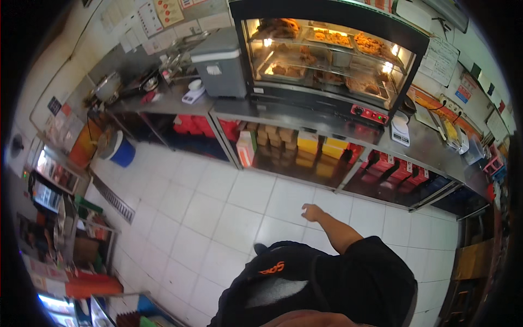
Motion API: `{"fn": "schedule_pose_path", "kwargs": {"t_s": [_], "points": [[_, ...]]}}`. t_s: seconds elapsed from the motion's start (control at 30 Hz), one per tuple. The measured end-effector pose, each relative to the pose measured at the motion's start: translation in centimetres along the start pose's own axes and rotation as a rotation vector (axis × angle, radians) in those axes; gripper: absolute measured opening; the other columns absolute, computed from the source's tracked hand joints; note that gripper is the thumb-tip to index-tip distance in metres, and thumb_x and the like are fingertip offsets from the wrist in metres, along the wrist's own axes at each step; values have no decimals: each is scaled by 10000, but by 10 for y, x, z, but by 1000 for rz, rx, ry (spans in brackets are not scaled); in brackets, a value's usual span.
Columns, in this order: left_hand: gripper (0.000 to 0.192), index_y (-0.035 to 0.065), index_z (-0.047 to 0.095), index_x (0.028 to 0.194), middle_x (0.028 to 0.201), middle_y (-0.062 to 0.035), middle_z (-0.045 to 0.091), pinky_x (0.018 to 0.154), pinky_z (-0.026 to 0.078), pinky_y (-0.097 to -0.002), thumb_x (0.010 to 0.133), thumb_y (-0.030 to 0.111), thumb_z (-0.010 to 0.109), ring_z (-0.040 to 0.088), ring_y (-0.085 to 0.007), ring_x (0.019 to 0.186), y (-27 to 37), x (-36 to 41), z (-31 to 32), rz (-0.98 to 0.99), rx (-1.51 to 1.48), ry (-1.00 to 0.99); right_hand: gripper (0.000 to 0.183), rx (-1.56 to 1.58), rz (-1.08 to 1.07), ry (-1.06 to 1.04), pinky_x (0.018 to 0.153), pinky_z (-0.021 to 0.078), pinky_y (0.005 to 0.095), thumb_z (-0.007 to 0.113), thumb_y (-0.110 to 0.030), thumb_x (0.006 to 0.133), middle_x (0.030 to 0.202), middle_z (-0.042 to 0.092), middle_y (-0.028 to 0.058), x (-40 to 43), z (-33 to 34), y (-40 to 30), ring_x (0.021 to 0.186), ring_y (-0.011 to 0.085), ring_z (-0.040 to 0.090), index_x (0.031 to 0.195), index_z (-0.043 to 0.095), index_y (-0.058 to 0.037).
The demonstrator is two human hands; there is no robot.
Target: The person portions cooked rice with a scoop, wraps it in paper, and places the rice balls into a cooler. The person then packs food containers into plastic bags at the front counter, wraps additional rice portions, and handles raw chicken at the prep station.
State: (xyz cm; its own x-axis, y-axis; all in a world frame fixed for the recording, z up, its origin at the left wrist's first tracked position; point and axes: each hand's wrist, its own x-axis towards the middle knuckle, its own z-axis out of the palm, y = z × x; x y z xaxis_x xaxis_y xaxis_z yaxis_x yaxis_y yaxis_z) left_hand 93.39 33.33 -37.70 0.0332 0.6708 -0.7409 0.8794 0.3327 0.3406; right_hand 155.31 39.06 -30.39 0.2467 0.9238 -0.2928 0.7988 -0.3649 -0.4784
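Observation:
My right hand [312,212] hangs over the white tiled floor [229,216], below the front of a steel counter [298,116]. Its fingers are loosely curled, with a small gap at the fingertips and no object visible in it. The hand touches nothing. My left hand is out of view. Ahead, on the counter, stands a lit glass food warmer [327,59] with trays of fried food on its shelves. A grey cooler box [220,67] stands to its left and a white kitchen scale [399,130] to its right.
Under the counter are brown boxes [276,135], yellow boxes [307,142] and red boxes [410,168]. A blue bucket [122,151] stands at the left, near a floor drain grate [112,198]. Another person [41,237] is partly visible at far left. A second scale [193,95] sits beside the cooler.

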Motion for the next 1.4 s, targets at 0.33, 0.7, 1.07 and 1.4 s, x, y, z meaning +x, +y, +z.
{"fn": "schedule_pose_path", "kwargs": {"t_s": [0.33,0.7,1.07,1.4], "points": [[441,25,624,1215,1239,-177,618,1074,364,-383,917,335,525,544,-287,1211,149,177,-137,265,30,57,343,421,-42,179,817,509,386,700,-199,786,972,668,159,143,-109,-73,928,312,644,1083,635,-41],[374,-5,586,1149,1100,-205,646,862,507,-410,875,246,637,633,-347,1017,560,176,-401,600,-55,807,399,-230,-512,1351,1095,257,536,642,-96,767,1308,483,180,433,-444,-142,1277,375,413,1163,605,-69],[577,11,653,1132,1183,-172,649,976,447,-462,847,512,621,576,-368,1143,261,114,-141,-529,-18,44,383,-500,-494,1732,1134,169,525,633,-351,831,1348,515,126,534,-485,-183,1330,346,404,1154,629,-144],[726,-23,618,1202,1301,-241,559,1025,413,-455,844,608,582,521,-376,1232,154,7,53,-853,-629,8,497,311,-1108,1368,1036,351,566,635,-117,808,1271,461,230,467,-339,-379,1216,429,437,1229,416,30]]}}
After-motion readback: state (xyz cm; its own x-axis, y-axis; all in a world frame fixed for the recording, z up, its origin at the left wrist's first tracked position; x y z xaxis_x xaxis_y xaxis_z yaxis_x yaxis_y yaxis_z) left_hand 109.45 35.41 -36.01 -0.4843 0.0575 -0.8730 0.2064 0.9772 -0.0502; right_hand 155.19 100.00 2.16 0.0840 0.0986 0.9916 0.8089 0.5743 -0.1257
